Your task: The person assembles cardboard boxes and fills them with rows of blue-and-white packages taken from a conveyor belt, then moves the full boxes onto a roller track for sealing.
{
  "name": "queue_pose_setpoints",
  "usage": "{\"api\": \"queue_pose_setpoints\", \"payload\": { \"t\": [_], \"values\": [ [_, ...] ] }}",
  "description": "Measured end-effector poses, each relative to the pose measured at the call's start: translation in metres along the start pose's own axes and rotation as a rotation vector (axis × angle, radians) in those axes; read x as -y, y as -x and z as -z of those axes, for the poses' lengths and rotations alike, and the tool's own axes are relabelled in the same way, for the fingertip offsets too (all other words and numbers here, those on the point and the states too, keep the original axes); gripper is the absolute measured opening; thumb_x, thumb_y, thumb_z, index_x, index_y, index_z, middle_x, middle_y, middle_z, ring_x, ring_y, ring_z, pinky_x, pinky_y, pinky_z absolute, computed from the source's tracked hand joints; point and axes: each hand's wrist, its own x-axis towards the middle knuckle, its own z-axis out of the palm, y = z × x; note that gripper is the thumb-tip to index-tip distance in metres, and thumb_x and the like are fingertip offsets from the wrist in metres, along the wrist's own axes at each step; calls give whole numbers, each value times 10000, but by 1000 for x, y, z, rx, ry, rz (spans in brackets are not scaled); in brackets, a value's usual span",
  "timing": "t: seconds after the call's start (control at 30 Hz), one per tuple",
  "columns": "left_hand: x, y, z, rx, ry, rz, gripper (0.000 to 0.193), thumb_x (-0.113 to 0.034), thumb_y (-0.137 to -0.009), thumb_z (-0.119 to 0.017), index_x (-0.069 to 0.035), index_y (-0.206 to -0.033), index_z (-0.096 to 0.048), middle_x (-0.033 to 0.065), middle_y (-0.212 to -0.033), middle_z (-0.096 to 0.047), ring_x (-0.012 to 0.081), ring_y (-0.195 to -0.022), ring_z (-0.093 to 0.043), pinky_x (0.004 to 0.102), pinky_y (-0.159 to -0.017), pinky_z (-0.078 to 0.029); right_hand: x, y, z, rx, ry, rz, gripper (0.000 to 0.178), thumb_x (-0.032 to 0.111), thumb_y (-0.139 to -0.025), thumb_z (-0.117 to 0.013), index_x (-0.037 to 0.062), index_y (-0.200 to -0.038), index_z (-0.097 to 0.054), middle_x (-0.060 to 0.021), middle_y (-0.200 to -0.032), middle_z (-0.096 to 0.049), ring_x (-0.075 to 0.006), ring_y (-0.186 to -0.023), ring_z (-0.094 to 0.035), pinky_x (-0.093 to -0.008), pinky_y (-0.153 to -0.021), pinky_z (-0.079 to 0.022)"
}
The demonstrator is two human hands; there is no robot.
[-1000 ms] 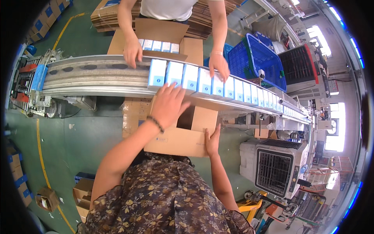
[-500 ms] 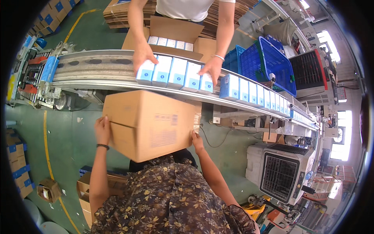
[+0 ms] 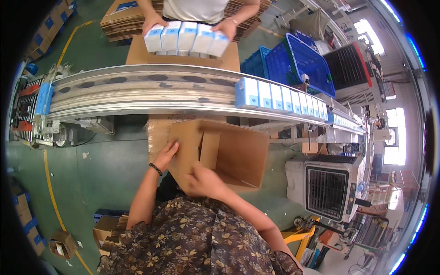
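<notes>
In front of my body an empty-looking cardboard box [image 3: 243, 153] lies tilted, its opening toward the right and its inside showing. My left hand [image 3: 166, 156] grips the box at its closed left side, thumb and fingers against the cardboard. Close to the near edge of the box is my right hand [image 3: 207, 182], fingers curled but smeared by motion; whether it touches the box I cannot make out. Behind the box a taped cardboard surface [image 3: 156, 137] shows beneath the conveyor's near rail.
A conveyor [image 3: 137, 89] crosses ahead, carrying a row of white-and-blue cartons [image 3: 268, 95] on its right. Beyond it, another person's hands hold several similar cartons [image 3: 187, 36] above an open box [image 3: 137, 54]. Blue crates [image 3: 298, 64] and an air cooler [image 3: 327, 192] stand right.
The box has turned so its opening faces right. My right hand has left its right side and come to the near edge. The other person has lifted several cartons off the conveyor.
</notes>
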Motion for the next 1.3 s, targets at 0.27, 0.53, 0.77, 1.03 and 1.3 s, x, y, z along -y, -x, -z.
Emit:
{"api": "queue_pose_setpoints", "payload": {
  "t": [0.27,0.53,0.77,1.03,1.3],
  "values": [
    [-54,10,-32,-336,-770,11,773,-222,-822,-728,-132,-1478,-328,218,-823,-647,358,-769,-637,464,-709,-517,-97,10,22,-303,665,454,305,316,-912,-579,81,-1102,-615,-144,-1186,-589,-309,-1214,-514,-442,-1047,-395],
    [47,-8,73,-496,-69,37,663,-83,-790,-774,-12,-1359,-442,152,-1075,-645,343,-875,-629,436,-842,-536,-314,18,106,-458,894,34,587,301,-911,-558,75,-1435,-418,-134,-1471,-415,-270,-1424,-283,-430,-1176,-235],
    [32,-69,17,-699,-1063,268,448,-337,-882,-665,13,-1149,-583,230,-1003,-640,417,-908,-624,470,-795,-528,-367,-18,55,-361,173,-329,642,408,-992,-413,213,-1540,-144,-264,-1375,-469,-467,-1150,-528,-520,-931,-466],
    [-13,-62,11,-376,-1230,170,643,-566,-732,-729,-15,-1038,-605,214,-940,-675,408,-910,-640,473,-785,-529,-369,-7,64,-250,155,-483,653,404,-986,-425,312,-1539,-89,-276,-1171,-600,-472,-1035,-585,-548,-883,-463],
    [-3,-21,8,-690,-1214,149,686,-363,-754,-761,-72,-1332,-531,208,-1141,-632,373,-1059,-603,461,-889,-511,-320,-11,46,-427,217,-579,587,464,-977,-422,305,-1502,-213,-260,-1195,-595,-440,-1000,-624,-505,-889,-490]
  ]
}}
